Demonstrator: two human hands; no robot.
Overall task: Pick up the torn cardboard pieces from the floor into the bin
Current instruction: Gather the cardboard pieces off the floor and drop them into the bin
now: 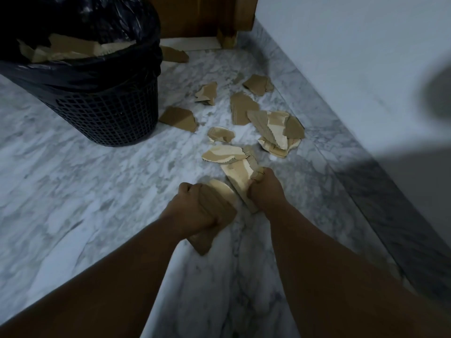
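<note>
- Cardboard piece [203,241] sits clamped in the left hand [192,206], gathered for the bin [109,113] beyond that hand, to its left.
- Right hand [266,189] grips a longer piece [240,178]; loose pieces [275,128] lie just beyond its knuckles, yet to collect.

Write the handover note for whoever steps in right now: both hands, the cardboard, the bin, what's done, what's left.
Left hand: grips a brown piece.
Right hand: grips a pale strip.
Bin: black-lined, upper left, with several torn pieces already inside.
Done: part of the cardboard is binned and two pieces are in hand.
Left: drop both in, then clear the floor: a heap near the wall, a triangular piece beside the bin, one scrap behind it, and smaller ones between.
</note>
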